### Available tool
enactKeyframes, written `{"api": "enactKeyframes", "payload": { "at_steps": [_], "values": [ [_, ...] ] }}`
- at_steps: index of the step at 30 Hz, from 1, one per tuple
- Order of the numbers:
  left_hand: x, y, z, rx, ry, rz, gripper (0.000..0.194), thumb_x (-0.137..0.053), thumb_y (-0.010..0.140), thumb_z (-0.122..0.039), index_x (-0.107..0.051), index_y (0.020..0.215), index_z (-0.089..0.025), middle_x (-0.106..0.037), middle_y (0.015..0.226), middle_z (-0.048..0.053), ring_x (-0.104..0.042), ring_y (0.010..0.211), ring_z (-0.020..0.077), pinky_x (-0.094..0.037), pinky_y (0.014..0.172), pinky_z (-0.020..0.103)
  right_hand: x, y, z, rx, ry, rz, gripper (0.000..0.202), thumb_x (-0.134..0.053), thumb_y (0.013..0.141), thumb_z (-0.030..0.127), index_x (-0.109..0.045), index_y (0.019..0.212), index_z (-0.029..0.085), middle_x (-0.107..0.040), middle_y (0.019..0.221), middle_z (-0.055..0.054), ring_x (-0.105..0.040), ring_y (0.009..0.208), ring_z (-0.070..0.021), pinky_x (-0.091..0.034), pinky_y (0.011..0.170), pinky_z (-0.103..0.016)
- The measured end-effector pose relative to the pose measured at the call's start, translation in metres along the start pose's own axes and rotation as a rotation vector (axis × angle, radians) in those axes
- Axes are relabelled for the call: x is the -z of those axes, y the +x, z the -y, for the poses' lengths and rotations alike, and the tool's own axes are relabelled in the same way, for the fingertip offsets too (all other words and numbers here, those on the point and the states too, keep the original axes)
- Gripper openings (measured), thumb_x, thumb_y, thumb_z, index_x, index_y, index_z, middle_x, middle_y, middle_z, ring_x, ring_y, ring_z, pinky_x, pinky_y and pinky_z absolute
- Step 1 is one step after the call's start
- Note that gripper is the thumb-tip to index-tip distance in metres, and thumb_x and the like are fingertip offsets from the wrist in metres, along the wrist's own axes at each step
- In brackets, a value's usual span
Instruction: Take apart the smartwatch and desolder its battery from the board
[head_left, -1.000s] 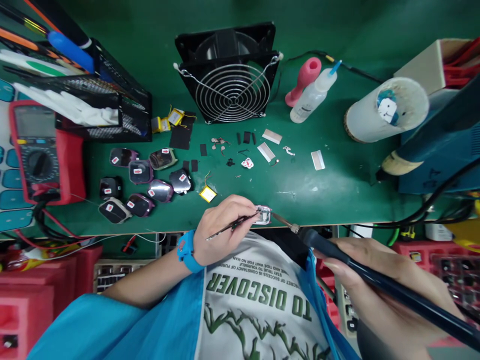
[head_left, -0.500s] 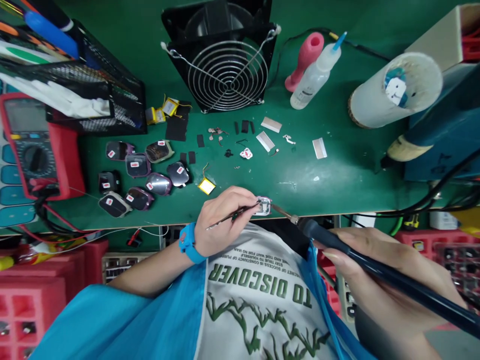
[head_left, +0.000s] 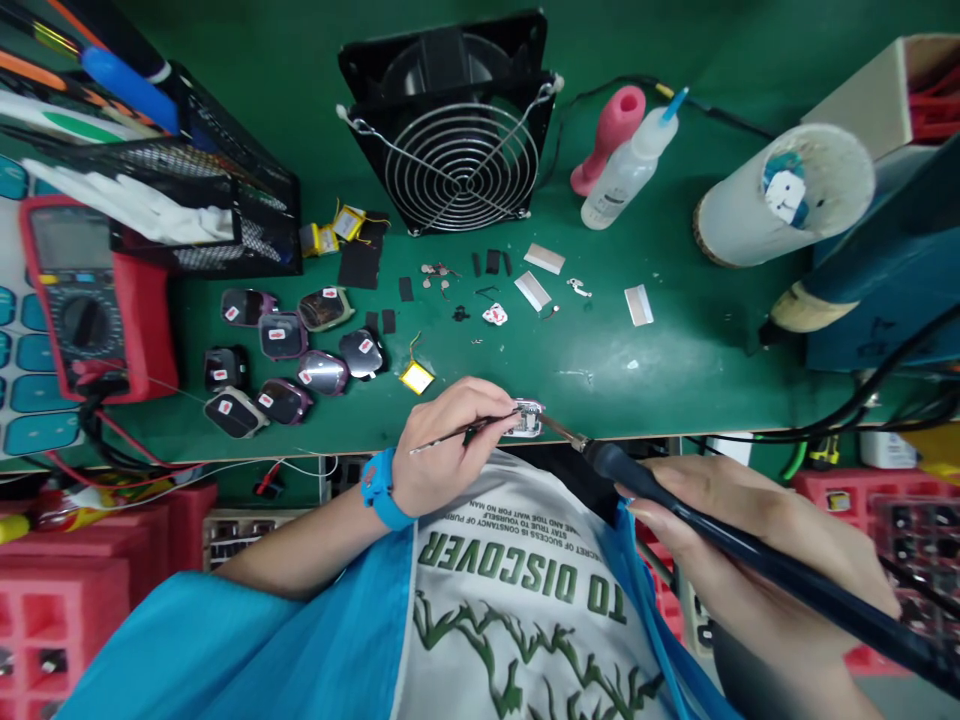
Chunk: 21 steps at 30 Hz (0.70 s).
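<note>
Pinched in my left hand (head_left: 450,435) is a pair of dark tweezers (head_left: 463,429), its tips over a small opened watch case (head_left: 529,419) at the bench's near edge. My left fingers also rest beside the case; whether they grip it I cannot tell. My right hand (head_left: 757,540) is wrapped round the handle of a soldering iron (head_left: 675,500). The iron's tip points left and reaches the right side of the case. Just beyond my left hand lies a yellow battery (head_left: 417,376) with thin wires.
Several watch cases with red-arrow stickers (head_left: 322,371) lie left. A fan (head_left: 465,150) stands at the back, with a dropper bottle (head_left: 630,170) to its right. A multimeter (head_left: 90,300) is far left. Small loose parts (head_left: 495,314) dot the green bench (head_left: 585,345). Black cables (head_left: 855,410) run at right.
The view has shifted slightly, so the bench items sit a little lower. My right hand and the iron have moved slightly left; both tools stay at the watch case.
</note>
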<state>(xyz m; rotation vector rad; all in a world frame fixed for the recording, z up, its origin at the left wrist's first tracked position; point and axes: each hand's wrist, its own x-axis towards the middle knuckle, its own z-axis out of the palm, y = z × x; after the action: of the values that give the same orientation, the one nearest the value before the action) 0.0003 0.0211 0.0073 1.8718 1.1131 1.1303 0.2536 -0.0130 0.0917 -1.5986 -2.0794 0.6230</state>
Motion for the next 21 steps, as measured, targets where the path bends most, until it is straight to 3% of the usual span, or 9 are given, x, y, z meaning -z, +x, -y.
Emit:
{"api": "enactKeyframes", "payload": {
  "at_steps": [4,8,21],
  "values": [
    [0.000,0.000,0.001,-0.002,0.002,0.008,0.016,-0.074,0.091,-0.008,-0.065,0.100,-0.017,-0.074,0.096,0.005,-0.073,0.091,0.0116,-0.059,0.080,0.020,0.000,0.008,0.006,0.135,-0.078,0.006,0.024,-0.057,0.101,0.039,-0.076,0.094,0.025,-0.080,0.082,0.000,-0.076,0.067,-0.0168,-0.060,0.059,-0.023],
    [0.000,0.000,0.001,-0.011,-0.001,0.004,0.016,-0.074,0.091,-0.008,-0.064,0.100,-0.017,-0.074,0.097,0.005,-0.073,0.092,0.0122,-0.059,0.081,0.020,-0.003,0.008,0.007,0.156,-0.070,-0.056,0.022,-0.061,0.101,0.036,-0.076,0.094,0.021,-0.080,0.082,-0.003,-0.078,0.071,-0.0171,-0.061,0.067,-0.021],
    [-0.001,-0.001,0.001,0.003,0.001,-0.005,0.015,-0.072,0.093,-0.011,-0.064,0.102,-0.019,-0.074,0.097,0.005,-0.074,0.090,0.0139,-0.061,0.077,0.023,-0.003,0.012,0.008,0.179,-0.041,-0.065,0.019,-0.063,0.100,0.037,-0.077,0.098,0.025,-0.080,0.081,0.000,-0.077,0.067,-0.0159,-0.060,0.061,-0.022]
  ]
}}
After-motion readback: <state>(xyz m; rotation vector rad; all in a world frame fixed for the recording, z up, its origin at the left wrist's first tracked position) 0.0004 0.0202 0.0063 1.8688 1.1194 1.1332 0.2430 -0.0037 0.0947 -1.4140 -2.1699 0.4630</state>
